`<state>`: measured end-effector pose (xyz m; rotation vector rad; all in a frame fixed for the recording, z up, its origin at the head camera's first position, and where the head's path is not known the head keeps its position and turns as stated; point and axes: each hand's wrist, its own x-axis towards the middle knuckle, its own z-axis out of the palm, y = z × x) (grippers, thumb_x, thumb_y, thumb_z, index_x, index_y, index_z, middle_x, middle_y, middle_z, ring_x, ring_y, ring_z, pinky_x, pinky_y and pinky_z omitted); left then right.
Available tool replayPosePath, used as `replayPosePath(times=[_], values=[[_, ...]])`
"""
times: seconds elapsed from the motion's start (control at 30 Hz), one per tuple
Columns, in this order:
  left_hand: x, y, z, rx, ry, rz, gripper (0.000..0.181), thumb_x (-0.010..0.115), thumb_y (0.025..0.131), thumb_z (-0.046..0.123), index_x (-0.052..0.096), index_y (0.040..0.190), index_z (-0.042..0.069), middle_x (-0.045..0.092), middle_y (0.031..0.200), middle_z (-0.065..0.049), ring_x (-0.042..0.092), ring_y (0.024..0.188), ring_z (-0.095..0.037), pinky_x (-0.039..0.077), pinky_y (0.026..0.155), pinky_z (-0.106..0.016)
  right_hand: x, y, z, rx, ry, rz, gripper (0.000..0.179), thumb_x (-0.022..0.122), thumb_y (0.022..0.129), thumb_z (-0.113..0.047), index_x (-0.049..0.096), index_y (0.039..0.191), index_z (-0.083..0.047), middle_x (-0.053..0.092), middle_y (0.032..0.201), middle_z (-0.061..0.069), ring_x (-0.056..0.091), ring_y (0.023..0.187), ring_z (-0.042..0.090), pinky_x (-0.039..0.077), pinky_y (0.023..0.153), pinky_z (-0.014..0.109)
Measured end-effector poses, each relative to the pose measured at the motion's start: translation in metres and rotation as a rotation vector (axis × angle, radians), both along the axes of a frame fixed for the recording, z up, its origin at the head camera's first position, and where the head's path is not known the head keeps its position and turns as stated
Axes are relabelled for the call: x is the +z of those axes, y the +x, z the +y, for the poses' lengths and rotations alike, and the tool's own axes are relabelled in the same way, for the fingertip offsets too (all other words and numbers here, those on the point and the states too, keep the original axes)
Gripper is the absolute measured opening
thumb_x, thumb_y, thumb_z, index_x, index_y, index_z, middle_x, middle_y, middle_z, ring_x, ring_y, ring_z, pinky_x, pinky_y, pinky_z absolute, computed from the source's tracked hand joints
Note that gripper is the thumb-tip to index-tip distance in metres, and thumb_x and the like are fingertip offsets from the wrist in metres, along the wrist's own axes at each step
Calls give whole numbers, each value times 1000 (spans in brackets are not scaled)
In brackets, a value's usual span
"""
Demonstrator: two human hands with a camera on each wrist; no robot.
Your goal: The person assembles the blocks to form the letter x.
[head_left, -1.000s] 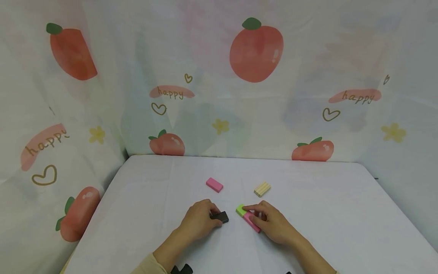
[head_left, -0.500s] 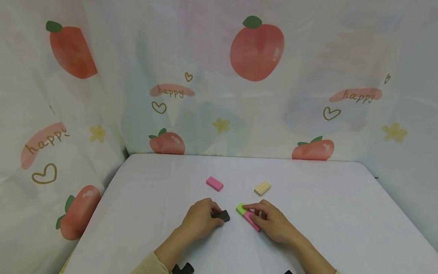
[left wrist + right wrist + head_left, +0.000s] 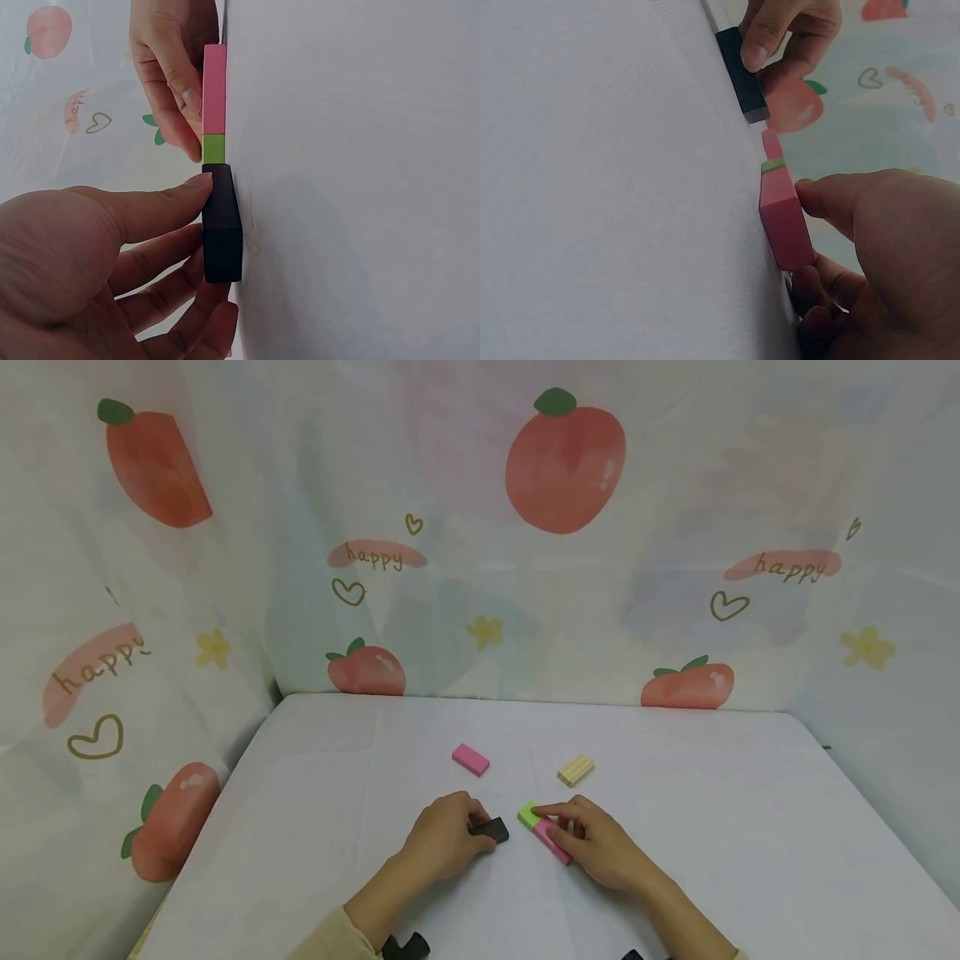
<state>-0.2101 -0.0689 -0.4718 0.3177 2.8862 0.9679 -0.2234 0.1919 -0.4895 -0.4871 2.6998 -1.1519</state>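
Observation:
In the head view my left hand pinches a black rectangular block between thumb and fingers, low on the white table. To its right, my right hand grips a pink block from the side. A short green block is lined up end to end with that pink block, under the right fingertip. A small gap separates the black block from this pair. The left wrist view shows the left thumb along the side of the black block. In the right wrist view the thumb touches the pink block.
Farther back on the white table lie a second pink block and a pale yellow ridged block. A fruit-printed cloth hangs behind the table. Black wrist gear shows at the bottom edge.
My left hand has slid slightly to the right with the black block, narrowing the gap to the green and pink blocks. The right hand keeps nearly the same place.

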Motion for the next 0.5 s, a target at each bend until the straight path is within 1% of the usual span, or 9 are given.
replayPosePath(times=[0.23,0.5], values=[[-2,-2,1,0,1,-1,23,89,81,27,78,98,16,64,87,8,57,80,-9,46,75,-32,1,0,0,-14,5,-7,31,69,100,-20,72,127,-36,52,86,-1,49,73,11,39,60,24],[-4,-3,1,0,9,-5,23,89,81,28,78,98,17,64,88,8,57,79,-8,46,75,-31,0,-1,0,-3,4,-8,32,69,100,-20,72,127,-36,53,89,-2,50,75,11,40,61,24]])
